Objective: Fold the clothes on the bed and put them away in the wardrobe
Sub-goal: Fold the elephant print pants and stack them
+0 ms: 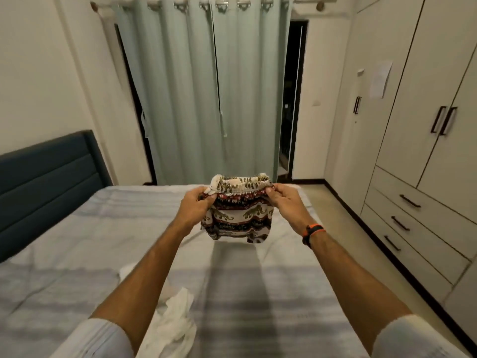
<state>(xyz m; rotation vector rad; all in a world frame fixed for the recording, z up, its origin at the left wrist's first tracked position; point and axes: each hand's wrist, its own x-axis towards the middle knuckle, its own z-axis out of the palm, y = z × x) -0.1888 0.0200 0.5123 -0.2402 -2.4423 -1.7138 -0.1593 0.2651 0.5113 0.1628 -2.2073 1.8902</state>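
A small patterned garment point(238, 218), white with dark red bands and elephant prints, hangs in the air above the bed point(77, 241). My left hand point(197, 205) grips its elastic waistband at the left corner. At the right corner my right hand point(284, 200) pinches the same waistband; an orange and black band sits on that wrist. A crumpled white garment point(175, 321) lies on the bed near me, partly under my left forearm. The wardrobe point(418, 120) stands along the right wall with its doors closed.
Three drawers point(402, 218) with dark handles sit under the wardrobe doors. A strip of floor point(335, 228) runs between bed and wardrobe. Pale green curtains point(206, 94) hang behind the bed, and a dark blue headboard point(49, 174) stands at the left.
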